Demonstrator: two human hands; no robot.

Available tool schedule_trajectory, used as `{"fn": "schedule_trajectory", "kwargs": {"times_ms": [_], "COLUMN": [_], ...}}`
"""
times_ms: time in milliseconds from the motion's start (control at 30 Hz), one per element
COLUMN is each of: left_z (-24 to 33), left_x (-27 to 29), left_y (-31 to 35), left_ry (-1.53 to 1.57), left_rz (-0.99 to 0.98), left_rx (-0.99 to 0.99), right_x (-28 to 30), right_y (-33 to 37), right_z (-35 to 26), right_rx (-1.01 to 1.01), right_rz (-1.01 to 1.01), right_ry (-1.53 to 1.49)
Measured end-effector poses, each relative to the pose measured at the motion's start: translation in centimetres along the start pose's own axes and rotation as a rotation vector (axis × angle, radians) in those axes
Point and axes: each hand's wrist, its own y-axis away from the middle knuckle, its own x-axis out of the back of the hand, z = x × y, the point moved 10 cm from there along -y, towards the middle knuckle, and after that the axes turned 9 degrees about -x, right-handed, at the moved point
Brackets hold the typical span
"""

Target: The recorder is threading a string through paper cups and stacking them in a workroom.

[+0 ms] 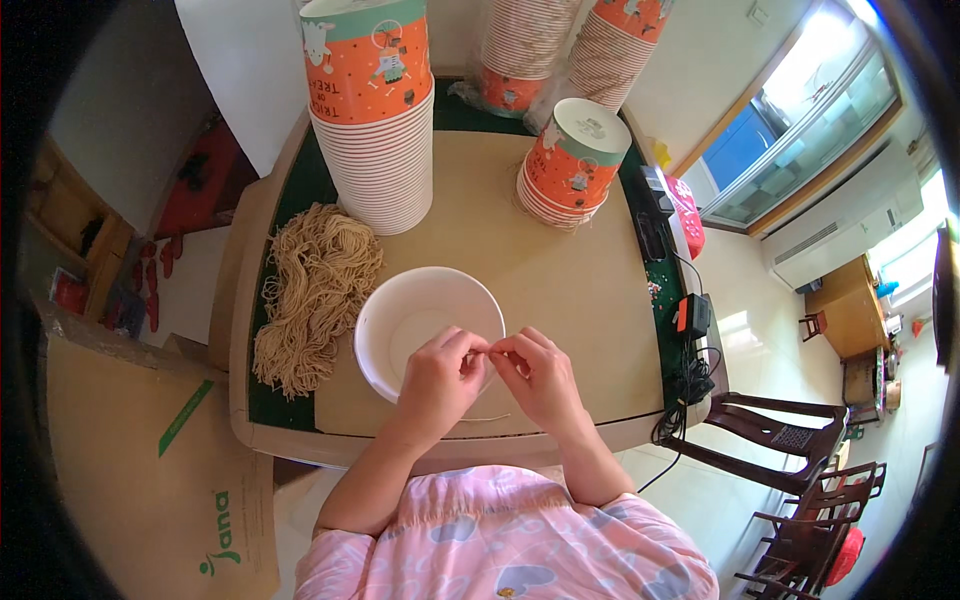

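My left hand (440, 375) and my right hand (540, 375) meet fingertip to fingertip over the near rim of an upside-down white paper bowl (400, 315). Both pinch something small and thin between thumb and forefinger; what it is I cannot make out. A thin strand (485, 418) lies on the table just below my hands. A heap of tan strings (310, 295) lies left of the bowl.
A tall stack of orange printed paper cups (375, 110) stands behind the bowl, a shorter tilted stack (570, 160) to its right, more stacks at the back. Cardboard box (150, 470) at left. Black devices and cables (685, 330) along the table's right edge; wooden chairs (790, 440) beyond.
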Motion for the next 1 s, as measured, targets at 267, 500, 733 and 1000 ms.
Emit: {"fn": "schedule_trajectory", "kwargs": {"times_ms": [267,500,733,1000], "left_z": [0.5,-0.2,-1.2,-1.5], "left_x": [-0.4,0.1,1.7,1.4], "left_y": [-0.4,-0.1,0.3,0.5], "left_ry": [0.040,0.014,0.083,0.207], "left_rz": [-0.022,-0.003,0.032,0.004], "left_rx": [-0.011,0.040,0.103,0.157], "right_x": [0.1,0.0,0.2,-0.1], "right_y": [0.1,0.1,0.1,0.0], "right_z": [-0.1,-0.2,0.2,-0.9], "right_rx": [0.012,0.038,0.032,0.094], "right_rz": [0.013,0.012,0.022,0.049], "right_ry": [0.010,0.039,0.081,0.066]}}
